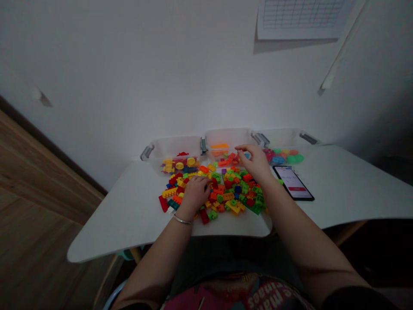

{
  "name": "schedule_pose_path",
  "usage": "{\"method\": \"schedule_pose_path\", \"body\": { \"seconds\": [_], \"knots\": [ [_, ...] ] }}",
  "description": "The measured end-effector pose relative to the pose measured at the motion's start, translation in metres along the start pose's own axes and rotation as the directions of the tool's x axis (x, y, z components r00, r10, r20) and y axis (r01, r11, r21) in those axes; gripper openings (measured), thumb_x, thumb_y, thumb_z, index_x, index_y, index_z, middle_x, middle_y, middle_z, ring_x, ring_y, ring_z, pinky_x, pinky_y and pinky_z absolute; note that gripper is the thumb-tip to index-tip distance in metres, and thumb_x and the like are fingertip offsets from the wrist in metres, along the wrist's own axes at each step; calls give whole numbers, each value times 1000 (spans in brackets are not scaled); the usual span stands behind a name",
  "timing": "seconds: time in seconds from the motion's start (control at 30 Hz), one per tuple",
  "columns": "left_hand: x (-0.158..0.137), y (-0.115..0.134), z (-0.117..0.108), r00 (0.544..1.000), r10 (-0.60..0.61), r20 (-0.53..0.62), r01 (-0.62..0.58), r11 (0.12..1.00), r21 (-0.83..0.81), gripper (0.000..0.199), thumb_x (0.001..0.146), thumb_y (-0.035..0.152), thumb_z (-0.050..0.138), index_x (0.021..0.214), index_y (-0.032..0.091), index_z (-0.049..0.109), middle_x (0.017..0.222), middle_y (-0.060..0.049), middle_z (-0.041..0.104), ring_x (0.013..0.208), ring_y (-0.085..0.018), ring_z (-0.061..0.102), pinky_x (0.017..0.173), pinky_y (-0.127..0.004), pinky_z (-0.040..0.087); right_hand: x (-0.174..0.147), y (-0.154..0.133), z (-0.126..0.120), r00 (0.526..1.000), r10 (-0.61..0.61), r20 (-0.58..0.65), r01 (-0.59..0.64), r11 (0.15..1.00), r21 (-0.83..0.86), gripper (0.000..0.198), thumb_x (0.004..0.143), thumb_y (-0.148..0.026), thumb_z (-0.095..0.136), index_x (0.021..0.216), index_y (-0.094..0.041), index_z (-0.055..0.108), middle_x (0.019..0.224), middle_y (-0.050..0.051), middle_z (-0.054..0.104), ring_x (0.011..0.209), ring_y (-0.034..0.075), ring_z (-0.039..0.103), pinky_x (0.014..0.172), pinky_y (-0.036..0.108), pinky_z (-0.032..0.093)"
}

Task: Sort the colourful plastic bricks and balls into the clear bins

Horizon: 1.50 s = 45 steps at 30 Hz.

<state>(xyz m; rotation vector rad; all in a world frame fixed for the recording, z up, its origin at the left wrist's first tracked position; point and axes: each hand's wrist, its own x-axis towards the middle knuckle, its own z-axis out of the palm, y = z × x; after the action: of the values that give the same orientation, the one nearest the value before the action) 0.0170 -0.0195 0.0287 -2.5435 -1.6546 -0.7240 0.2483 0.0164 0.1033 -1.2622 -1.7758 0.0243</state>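
Observation:
A heap of colourful toy building bricks (228, 196) lies spread over the front middle of the white table. My left hand (196, 191) rests on the heap's left side, fingers curled down among the bricks; what they grip, if anything, is hidden. Over the front of the middle clear plastic bin (229, 134), my right hand (255, 162) is raised with thumb and forefinger apart, holding nothing visible. Orange and red pieces (222, 155) lie inside that bin.
A left clear bin (176, 144) holds yellow and red pieces; a right clear bin (284, 137) holds rounder coloured pieces. A phone (294, 183) with its screen lit lies right of the heap. The white table (129, 215) backs onto a wall with a printed sheet (300, 19).

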Motion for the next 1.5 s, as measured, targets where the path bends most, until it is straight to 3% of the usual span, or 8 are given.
{"method": "schedule_pose_path", "body": {
  "seconds": [0.23, 0.4, 0.6, 0.77, 1.0, 1.17, 1.37, 1.5],
  "knots": [
    [2, 4, 4, 1000, 7, -22, -7, 1000, -1, 23, 87, 21, 53, 103, 21, 70, 110, -7, 71, 106, -23, 60, 98, -40, 48, -79, -5, -2, 988, -74, 138, 86, 993, -82, 26, 89, -29, 48, 105, -21, 68, 106, 9, 71, 102, 26, 61, 93, 41, 44],
    [6, 14, 7, 1000, 5, -16, -5, 1000, 19, 24, 89, 22, 52, 105, 19, 69, 110, -7, 71, 106, -24, 59, 98, -40, 47, -112, 5, -5, 988, -75, 137, 102, 974, -203, 33, 89, -31, 49, 116, -18, 64, 110, 11, 69, 105, 27, 58, 96, 43, 42],
    [9, 23, 5, 997, 46, -56, -42, 997, 62, 29, 93, 24, 47, 114, 20, 66, 115, -8, 69, 108, -23, 58, 100, -42, 44, -117, 14, -2, 987, -100, 123, 129, 959, -253, 37, 90, -30, 50, 124, -18, 59, 118, 11, 67, 112, 27, 54, 103, 43, 38],
    [10, 34, -6, 989, 118, -90, -111, 991, 81, 31, 91, 22, 51, 119, 22, 64, 120, -7, 67, 112, -25, 56, 102, -45, 42, -116, 18, 2, 986, -132, 97, 153, 954, -258, 32, 92, -30, 50, 119, -17, 62, 115, 10, 68, 110, 26, 56, 102, 41, 40],
    [26, 61, -14, 971, 238, -13, -238, 971, 0, 31, 89, 19, 54, 119, 22, 65, 121, -7, 66, 108, -22, 60, 97, -40, 48, -120, 22, -1, 968, -250, 11, 245, 941, -234, 28, 91, -27, 52, 114, -16, 63, 110, 11, 69, 105, 26, 58, 95, 42, 44],
    [44, 73, -6, 949, 310, 54, -312, 949, 43, 31, 90, 18, 54, 119, 22, 64, 123, -8, 64, 111, -21, 59, 96, -37, 49, -125, 18, -4, 951, -309, -29, 295, 928, -229, 29, 90, -25, 53, 115, -15, 62, 113, 11, 69, 108, 26, 57, 97, 43, 44],
    [53, 76, 7, 941, 302, 150, -319, 943, 99, 28, 91, 27, 55, 118, 24, 64, 115, -8, 64, 105, -22, 60, 88, -35, 50, -127, 17, -5, 958, -287, -21, 274, 933, -234, 31, 89, -25, 53, 116, -14, 61, 113, 11, 68, 108, 27, 56, 97, 44, 44],
    [55, 76, 8, 945, 280, 170, -296, 952, 81, 25, 91, 23, 54, 113, 22, 65, 109, -8, 64, 101, -21, 60, 86, -33, 50, -127, 17, -6, 963, -268, -17, 258, 940, -224, 31, 89, -25, 52, 116, -14, 61, 113, 11, 68, 108, 27, 56, 97, 44, 44]
  ]
}}
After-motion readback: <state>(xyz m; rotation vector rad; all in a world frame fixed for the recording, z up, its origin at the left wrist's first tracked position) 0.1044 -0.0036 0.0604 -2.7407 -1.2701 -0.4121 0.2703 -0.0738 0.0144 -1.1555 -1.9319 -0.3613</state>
